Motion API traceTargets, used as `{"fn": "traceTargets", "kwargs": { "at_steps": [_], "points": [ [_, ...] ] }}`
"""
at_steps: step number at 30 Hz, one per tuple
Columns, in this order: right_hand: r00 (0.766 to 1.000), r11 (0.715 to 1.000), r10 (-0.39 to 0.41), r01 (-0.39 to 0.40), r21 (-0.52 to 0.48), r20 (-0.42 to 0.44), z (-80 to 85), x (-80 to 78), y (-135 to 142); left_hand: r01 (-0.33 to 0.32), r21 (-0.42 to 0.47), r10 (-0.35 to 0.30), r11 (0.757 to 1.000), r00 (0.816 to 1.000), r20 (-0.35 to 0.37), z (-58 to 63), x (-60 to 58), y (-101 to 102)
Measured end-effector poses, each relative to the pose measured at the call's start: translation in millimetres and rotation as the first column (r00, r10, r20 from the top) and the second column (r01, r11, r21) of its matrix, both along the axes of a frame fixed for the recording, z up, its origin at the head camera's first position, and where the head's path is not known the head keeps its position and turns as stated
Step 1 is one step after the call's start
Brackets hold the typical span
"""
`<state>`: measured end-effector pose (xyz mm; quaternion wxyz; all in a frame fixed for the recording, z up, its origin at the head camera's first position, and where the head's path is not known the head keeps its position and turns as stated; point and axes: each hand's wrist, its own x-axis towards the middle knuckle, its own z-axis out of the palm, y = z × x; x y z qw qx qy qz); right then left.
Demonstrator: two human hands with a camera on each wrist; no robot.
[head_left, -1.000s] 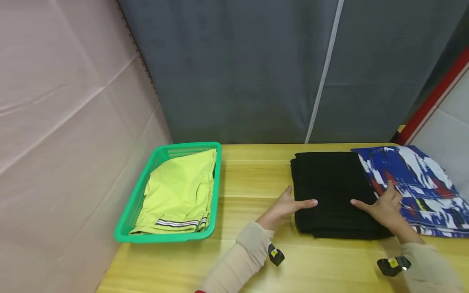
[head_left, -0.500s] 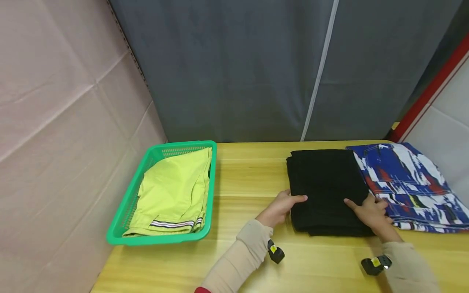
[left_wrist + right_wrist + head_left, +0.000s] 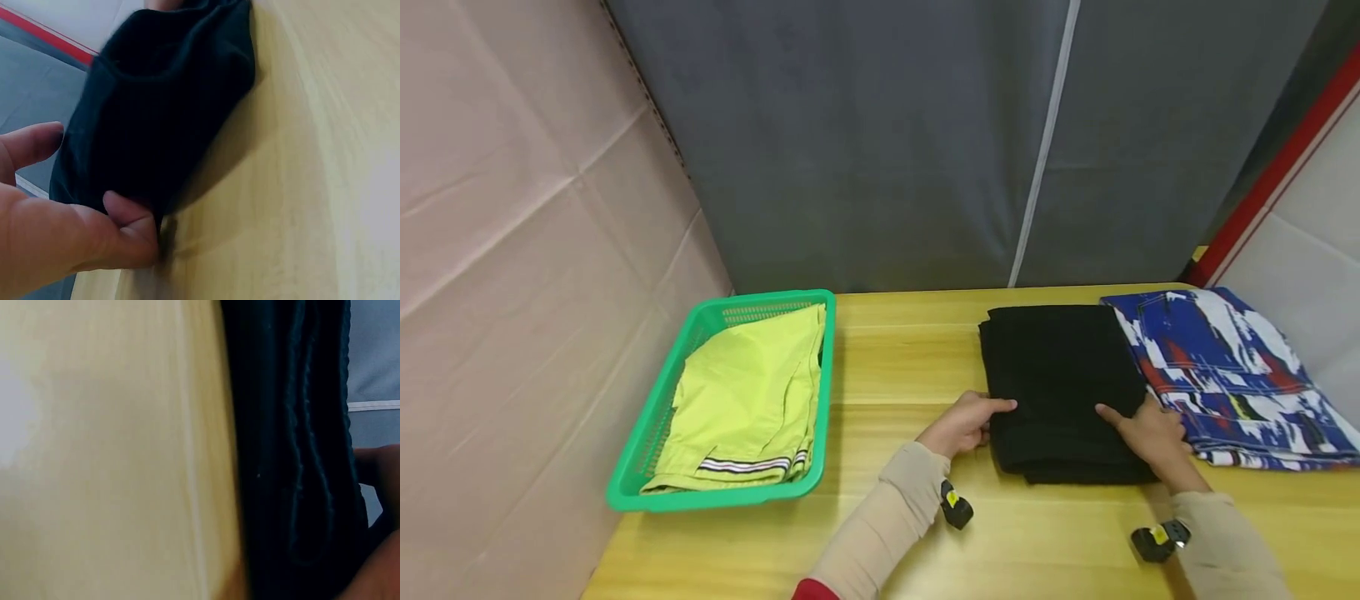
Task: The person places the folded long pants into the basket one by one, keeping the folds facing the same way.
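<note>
A folded black garment point(image 3: 1060, 383) lies on the table, several layers thick. My left hand point(image 3: 966, 421) grips its left edge, thumb on top and fingers curled beneath. In the left wrist view, fingertips of the left hand point(image 3: 94, 237) tuck under the dark fabric point(image 3: 137, 125). On the opposite side, my right hand point(image 3: 1153, 433) holds the right edge, its thumb laid across the top. The right wrist view shows the stacked fold edges point(image 3: 300, 437) close up, with part of the right hand point(image 3: 381, 562) beside them; most of its fingers are hidden.
A blue, white and red patterned folded garment point(image 3: 1247, 375) lies right beside the black one. At the left stands a green basket point(image 3: 829, 375) with a folded yellow garment point(image 3: 745, 392) in it. A grey curtain point(image 3: 865, 150) hangs behind the wooden table point(image 3: 910, 350).
My right hand has come in from over the patterned garment to the black garment's right edge. The left fingers have curled under its left edge. The head view has shifted slightly.
</note>
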<state>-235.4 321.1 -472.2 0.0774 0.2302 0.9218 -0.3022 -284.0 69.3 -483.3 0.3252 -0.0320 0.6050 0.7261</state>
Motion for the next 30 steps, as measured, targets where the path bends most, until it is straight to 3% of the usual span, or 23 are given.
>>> {"fn": "traceTargets", "kwargs": {
  "at_steps": [6, 10, 17, 26, 30],
  "points": [
    [0.996, 0.998, 0.059, -0.061, -0.024, -0.072, -2.1, 3.5, 4, 0.105, -0.006, -0.105, 0.994, 0.994, -0.041, -2.3, 3.4, 2],
    [0.998, 0.996, 0.034, -0.038, -0.083, -0.053, -1.2, 6.1, 5, 0.157, -0.034, -0.16, 0.987, 0.983, -0.088, -3.3, 7.2, 0],
    [0.992, 0.985, 0.035, -0.054, -0.162, -0.123, -3.2, 7.9, 4, 0.088, -0.04, -0.092, 0.995, 0.989, -0.115, -4.1, 9.3, -1],
    [0.981, 0.978, -0.049, 0.009, -0.209, -0.188, -5.9, 6.8, -1, -0.059, -0.027, 0.056, 0.998, 0.992, -0.11, -2.6, 11.3, 2],
    [0.973, 0.976, -0.072, 0.024, -0.215, -0.219, -6.6, 5.3, -4, -0.084, -0.046, 0.078, 0.995, 0.99, -0.118, -2.9, 11.6, 1]
  ]
}}
